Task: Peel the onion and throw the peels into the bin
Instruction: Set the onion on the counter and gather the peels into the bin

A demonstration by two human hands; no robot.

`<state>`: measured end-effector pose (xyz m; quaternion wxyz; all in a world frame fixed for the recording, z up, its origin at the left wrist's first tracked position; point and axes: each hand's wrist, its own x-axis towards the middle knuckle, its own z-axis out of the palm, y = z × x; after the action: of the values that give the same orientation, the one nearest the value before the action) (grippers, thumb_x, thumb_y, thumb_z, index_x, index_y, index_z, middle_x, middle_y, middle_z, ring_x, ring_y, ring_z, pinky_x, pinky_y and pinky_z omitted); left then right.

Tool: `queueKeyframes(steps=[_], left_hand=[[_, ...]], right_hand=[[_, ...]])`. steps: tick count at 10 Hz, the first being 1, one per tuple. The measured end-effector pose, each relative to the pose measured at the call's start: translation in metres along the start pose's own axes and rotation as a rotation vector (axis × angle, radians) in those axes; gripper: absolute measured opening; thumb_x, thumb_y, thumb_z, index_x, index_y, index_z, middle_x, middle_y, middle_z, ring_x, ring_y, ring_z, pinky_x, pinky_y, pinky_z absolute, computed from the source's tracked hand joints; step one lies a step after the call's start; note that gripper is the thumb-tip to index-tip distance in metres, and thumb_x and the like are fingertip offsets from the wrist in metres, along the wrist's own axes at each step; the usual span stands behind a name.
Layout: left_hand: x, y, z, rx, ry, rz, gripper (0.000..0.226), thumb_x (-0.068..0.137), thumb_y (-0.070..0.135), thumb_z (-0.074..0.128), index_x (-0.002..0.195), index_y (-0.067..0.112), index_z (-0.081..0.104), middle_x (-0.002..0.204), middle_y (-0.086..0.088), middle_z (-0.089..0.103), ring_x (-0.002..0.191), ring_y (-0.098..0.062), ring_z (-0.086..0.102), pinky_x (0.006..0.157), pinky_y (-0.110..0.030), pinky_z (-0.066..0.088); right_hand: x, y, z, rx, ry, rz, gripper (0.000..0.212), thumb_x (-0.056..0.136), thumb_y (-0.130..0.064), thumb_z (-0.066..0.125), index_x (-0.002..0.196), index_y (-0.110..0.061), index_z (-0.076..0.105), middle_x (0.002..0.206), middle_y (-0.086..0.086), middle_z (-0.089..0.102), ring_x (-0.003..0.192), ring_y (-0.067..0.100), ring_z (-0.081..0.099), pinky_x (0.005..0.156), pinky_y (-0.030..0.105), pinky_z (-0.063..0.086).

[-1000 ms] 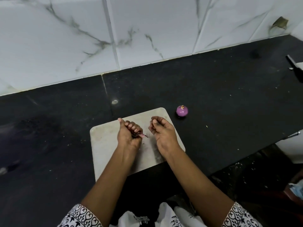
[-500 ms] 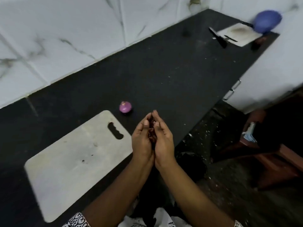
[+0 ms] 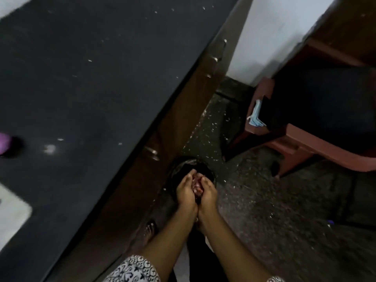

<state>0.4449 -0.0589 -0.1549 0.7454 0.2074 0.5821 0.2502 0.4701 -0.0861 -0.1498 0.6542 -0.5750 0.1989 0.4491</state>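
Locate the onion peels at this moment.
The peels sit cupped between the left hand and right hand, over the dark bin on the floor beside the counter.

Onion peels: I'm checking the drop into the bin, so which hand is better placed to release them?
Neither clearly: left hand and right hand cup the onion peels together above the dark bin on the floor. Parting both hands would probably drop them in.

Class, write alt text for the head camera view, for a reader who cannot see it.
Two cupped hands, left hand and right hand, hold reddish onion peels together above a dark round bin on the floor beside a black countertop. A purple onion sits at the counter's left edge.
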Motion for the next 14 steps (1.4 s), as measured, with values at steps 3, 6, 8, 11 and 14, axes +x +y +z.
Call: queueKeyframes(steps=[3, 6, 8, 11, 14], left_hand=[[0.182, -0.128, 0.006, -0.053, 0.060, -0.264, 0.040, 0.096, 0.046, 0.041, 0.117, 0.018, 0.059, 0.101, -0.001, 0.069, 0.094, -0.019, 0.061, 0.076, -0.024, 0.054], [0.229, -0.152, -0.027, -0.397, 0.154, -0.368, 0.091, 0.080, 0.081, 0.019, 0.151, 0.023, 0.019, 0.158, -0.009, 0.020, 0.143, -0.034, 0.021, 0.117, -0.051, 0.012], [0.227, -0.145, -0.023, -0.307, 0.007, -0.414, 0.088, 0.087, 0.073, 0.015, 0.147, 0.011, 0.030, 0.150, -0.015, 0.036, 0.137, -0.033, 0.034, 0.108, -0.046, 0.028], [0.200, -0.141, 0.021, -1.077, 0.135, -0.120, 0.055, 0.099, 0.044, 0.033, 0.142, 0.010, 0.039, 0.152, -0.004, 0.033, 0.142, -0.030, 0.023, 0.114, -0.051, 0.013], [0.143, -0.086, 0.010, -0.080, -0.274, -0.357, 0.080, 0.087, 0.073, 0.013, 0.144, 0.022, 0.037, 0.151, -0.002, 0.036, 0.139, -0.022, 0.031, 0.110, -0.043, 0.024]], right_hand=[[0.204, 0.071, -0.065, 0.027, 0.168, 0.271, 0.030, 0.094, -0.016, 0.042, 0.111, 0.002, 0.059, 0.114, 0.020, 0.059, 0.115, 0.036, 0.053, 0.094, 0.039, 0.045], [0.241, 0.079, -0.093, 0.131, -0.030, 0.329, 0.045, 0.103, -0.027, 0.026, 0.135, 0.000, 0.041, 0.135, 0.016, 0.048, 0.128, 0.032, 0.043, 0.104, 0.038, 0.036], [0.240, 0.109, -0.081, -0.860, -0.262, -0.049, 0.046, 0.102, -0.016, 0.030, 0.146, -0.014, 0.019, 0.155, 0.009, 0.018, 0.143, 0.022, 0.014, 0.114, 0.030, 0.013], [0.235, 0.084, -0.060, -0.338, -0.214, 0.263, 0.054, 0.096, -0.046, 0.039, 0.134, -0.008, 0.046, 0.139, 0.010, 0.047, 0.129, 0.027, 0.043, 0.111, 0.040, 0.031], [0.209, 0.084, -0.119, -0.979, -0.108, -0.130, 0.057, 0.093, -0.044, 0.045, 0.140, -0.014, 0.036, 0.148, 0.016, 0.034, 0.136, 0.031, 0.033, 0.111, 0.046, 0.029]])
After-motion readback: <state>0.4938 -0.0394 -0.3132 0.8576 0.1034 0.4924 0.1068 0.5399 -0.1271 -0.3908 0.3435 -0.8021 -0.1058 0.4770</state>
